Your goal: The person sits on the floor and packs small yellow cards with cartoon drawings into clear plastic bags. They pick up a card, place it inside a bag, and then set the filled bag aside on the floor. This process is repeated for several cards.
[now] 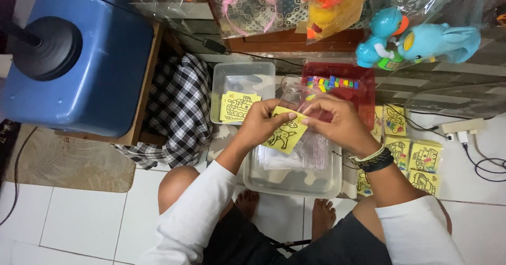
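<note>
My left hand pinches a yellow card with a black animal drawing at its upper left edge. My right hand grips the card's top right corner together with a clear plastic sleeve. Both hands hover over a clear plastic tray that holds more transparent sleeves. A second clear tray behind it on the left holds a stack of yellow drawing cards.
A red tray with small coloured pieces sits behind my right hand. More yellow cards lie on the floor at right, near a power strip and cables. A blue container stands at left; bagged toys hang above.
</note>
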